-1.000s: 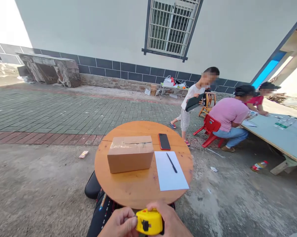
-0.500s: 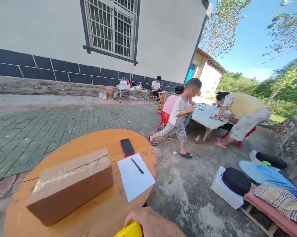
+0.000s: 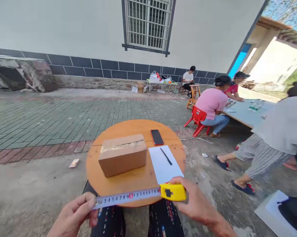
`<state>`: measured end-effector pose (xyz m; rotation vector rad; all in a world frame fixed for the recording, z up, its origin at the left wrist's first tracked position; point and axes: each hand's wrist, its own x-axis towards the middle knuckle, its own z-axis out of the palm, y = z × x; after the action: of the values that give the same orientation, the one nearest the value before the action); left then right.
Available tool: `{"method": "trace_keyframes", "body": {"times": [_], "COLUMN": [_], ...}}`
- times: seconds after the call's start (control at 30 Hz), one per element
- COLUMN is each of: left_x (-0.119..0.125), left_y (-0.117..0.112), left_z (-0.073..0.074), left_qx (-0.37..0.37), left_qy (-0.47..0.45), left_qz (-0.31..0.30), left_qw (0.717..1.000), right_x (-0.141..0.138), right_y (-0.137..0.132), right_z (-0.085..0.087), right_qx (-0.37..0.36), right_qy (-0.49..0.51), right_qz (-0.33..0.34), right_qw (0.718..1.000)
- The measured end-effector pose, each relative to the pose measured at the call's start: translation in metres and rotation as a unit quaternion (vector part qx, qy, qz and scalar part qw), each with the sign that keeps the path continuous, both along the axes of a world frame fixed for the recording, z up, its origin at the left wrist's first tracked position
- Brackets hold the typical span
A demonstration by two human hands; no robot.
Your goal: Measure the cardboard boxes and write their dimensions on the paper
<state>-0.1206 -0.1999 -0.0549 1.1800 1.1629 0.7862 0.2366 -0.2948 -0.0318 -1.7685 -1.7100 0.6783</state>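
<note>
My right hand [image 3: 191, 200] grips the yellow case of a tape measure [image 3: 174, 192], above the near right edge of a round wooden table [image 3: 119, 189]. At the left, my left hand [image 3: 80, 209] pinches the end of the blade, which is drawn out between both hands with its numbers facing up. Just beyond the blade, a taped cardboard box [image 3: 126, 163] sits on the table, apart from it. To the box's right lies a white sheet of paper [image 3: 160, 169] with a black pen [image 3: 166, 156] on it. A phone with a red edge [image 3: 157, 137] rests behind the paper.
At the right, a person in checked trousers [image 3: 269, 154] walks close by. People sit around a pale table [image 3: 247, 115], one on a red chair [image 3: 198, 118]. A white box [image 3: 274, 210] with a black case stands on the ground at lower right.
My left hand has come into view holding the blade's end, and the blade is now pulled out. The view has swung right to left, and the walking person is nearer.
</note>
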Motion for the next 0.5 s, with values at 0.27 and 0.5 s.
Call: {"method": "trace_keyframes", "body": {"times": [0.27,0.5], "left_x": [0.011,0.01], "left_y": [0.036,0.114], "left_z": [0.035,0.057], "left_qx": [0.084,0.133], "left_qy": [0.002,0.081], "left_qz": [0.073,0.077], "left_qw": [0.994,0.985], "right_x": [0.022,0.019], "right_y": [0.053,0.142], "right_z": [0.003,0.05], "right_qx": [0.081,0.087], "right_qy": [-0.033,0.039], "right_qz": [-0.015,0.056], "right_qw": [0.996,0.994]}}
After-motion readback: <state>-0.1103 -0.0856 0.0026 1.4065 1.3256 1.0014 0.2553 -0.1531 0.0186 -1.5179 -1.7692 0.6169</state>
